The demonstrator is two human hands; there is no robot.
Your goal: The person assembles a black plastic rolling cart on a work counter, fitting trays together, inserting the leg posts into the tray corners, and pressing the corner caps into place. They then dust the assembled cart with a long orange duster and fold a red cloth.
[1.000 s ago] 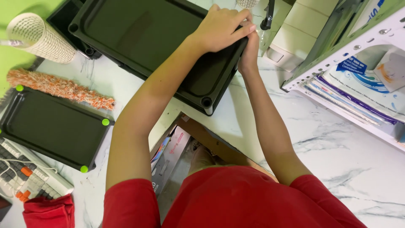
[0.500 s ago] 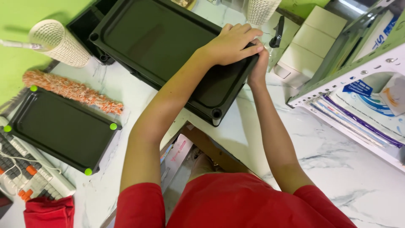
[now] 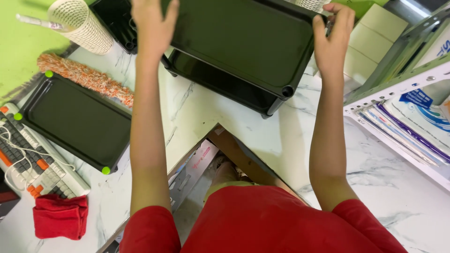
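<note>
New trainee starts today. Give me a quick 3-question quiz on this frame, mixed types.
1. True or false: both hands grip the upper black tray.
2. Which lies between the separate tray with green corner caps and the white mesh cup? A) red cloth B) orange duster C) keyboard
3. What colour is the cloth by the keyboard?

Key: 1 true: left hand, right hand. 2 B, orange duster. 3 red.

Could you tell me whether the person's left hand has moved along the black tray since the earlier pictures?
Yes. The left hand has left the right hand at the top tray's right edge and now grips its opposite, left edge.
</note>
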